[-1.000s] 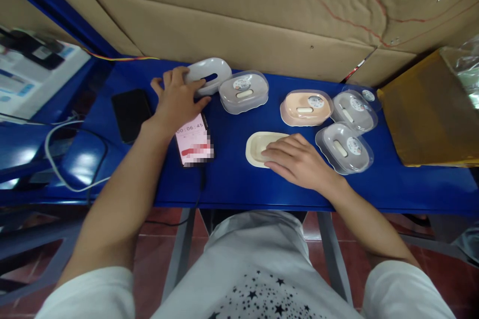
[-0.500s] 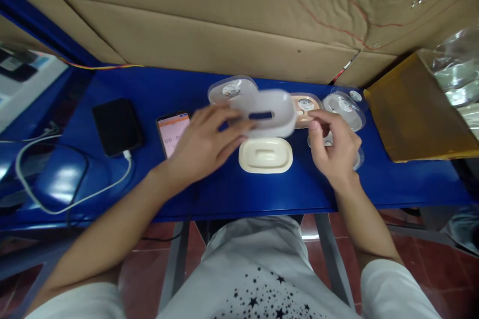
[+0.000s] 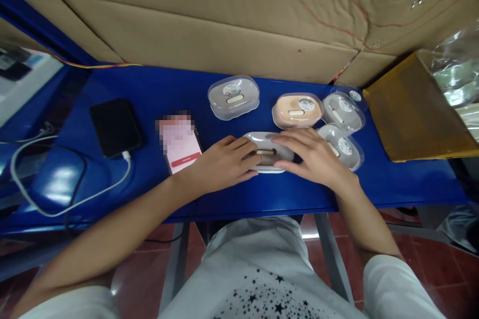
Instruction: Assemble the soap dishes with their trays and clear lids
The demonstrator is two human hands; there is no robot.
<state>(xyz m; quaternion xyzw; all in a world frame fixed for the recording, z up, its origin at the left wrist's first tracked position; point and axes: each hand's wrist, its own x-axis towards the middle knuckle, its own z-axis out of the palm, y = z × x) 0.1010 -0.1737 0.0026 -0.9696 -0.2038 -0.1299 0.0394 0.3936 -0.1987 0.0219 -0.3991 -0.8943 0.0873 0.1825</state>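
Observation:
In front of me on the blue table lies a grey soap dish (image 3: 267,164), a rounded oval tray. The cream ridge of its lower piece shows through the middle slot; the rest of that piece is hidden. My left hand (image 3: 234,162) grips the left end with bent fingers. At the right end my right hand (image 3: 305,154) holds the rim between thumb and fingers. Just beyond are a peach soap dish (image 3: 290,104) and a grey soap dish (image 3: 239,107), both under clear lids with round stickers.
More lidded grey soap dishes (image 3: 348,118) stand to the right, near a brown cardboard box (image 3: 407,109). Left of my hands lie a phone (image 3: 181,142) and a black device (image 3: 115,127) with a white cable (image 3: 86,193). A cardboard wall (image 3: 209,35) rises behind.
The grey tray has come down onto the cream piece and covers most of it. My right hand has moved left onto the tray; my left hand now holds its left end.

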